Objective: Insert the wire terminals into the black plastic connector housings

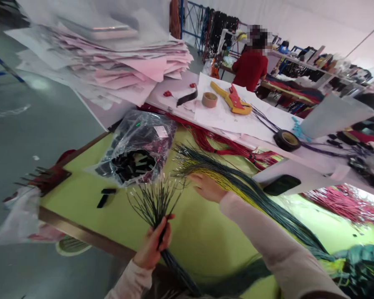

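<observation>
Dark wire bundle point(156, 201): lower middle of the frame, ends fanned upward, the rest trailing down to the bottom edge.
Left hand point(154, 244): wrapped round that bundle below the fan, fingers closed on it.
Right hand point(208, 188): near the centre, at or just beside the ends of the yellow wires point(226, 182); from here I cannot tell whether its fingertips pinch a strand.
Step in hand: to my eye, wire by wire handling, one hand holding the fan while the other works at the laid-out ends.
Next move: calls, I'd judge, for a light pinch on single strands, with the fan held firm so its ends don't tangle.
Dark green wires point(255, 189): alongside the yellow, running towards the lower right.
Clear bag point(132, 124): left of centre, its mouth open on black pieces point(124, 168).
Loose black pieces point(102, 202): two, below the bag, on the yellow-green counter point(202, 241).
Red wires point(204, 143): behind, under the white ledge's edge.
Yellow-and-red tool point(235, 101): upper right of centre, on paper.
Person in red point(251, 68): farther off, upper right, back to us.
</observation>
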### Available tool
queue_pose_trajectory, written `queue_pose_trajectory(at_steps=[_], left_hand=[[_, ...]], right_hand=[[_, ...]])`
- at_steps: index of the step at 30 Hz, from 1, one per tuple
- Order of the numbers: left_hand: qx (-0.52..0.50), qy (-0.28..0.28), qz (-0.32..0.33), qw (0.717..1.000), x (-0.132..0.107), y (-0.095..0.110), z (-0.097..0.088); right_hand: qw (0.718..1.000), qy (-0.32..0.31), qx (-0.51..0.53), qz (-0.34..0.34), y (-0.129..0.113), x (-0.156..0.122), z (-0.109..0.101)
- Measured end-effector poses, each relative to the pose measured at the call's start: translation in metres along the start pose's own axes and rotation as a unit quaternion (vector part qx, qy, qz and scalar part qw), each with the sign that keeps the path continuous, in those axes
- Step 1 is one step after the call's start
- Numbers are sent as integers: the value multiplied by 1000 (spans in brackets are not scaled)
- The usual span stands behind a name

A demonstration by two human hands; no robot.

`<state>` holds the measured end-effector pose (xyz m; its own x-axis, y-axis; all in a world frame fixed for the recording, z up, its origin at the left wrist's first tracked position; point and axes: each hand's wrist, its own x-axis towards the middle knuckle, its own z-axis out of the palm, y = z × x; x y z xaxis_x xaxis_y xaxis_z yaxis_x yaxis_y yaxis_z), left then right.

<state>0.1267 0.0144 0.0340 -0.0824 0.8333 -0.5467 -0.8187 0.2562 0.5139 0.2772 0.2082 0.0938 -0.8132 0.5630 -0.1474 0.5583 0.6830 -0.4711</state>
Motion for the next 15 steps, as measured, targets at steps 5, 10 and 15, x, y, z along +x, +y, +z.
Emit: queue_pose_trajectory(at_steps=[5,10,15], left_hand=[[1,35,-26,999,-10,6,-3],[-38,116,-53,991,13,8,-9],[-72,98,-35,992,21,6,-1]], right_hand=[[993,-49,-68,82,12,101,-9],[995,-48,-46,80,16,111,-3],[997,-19,-30,67,20,101,4]])
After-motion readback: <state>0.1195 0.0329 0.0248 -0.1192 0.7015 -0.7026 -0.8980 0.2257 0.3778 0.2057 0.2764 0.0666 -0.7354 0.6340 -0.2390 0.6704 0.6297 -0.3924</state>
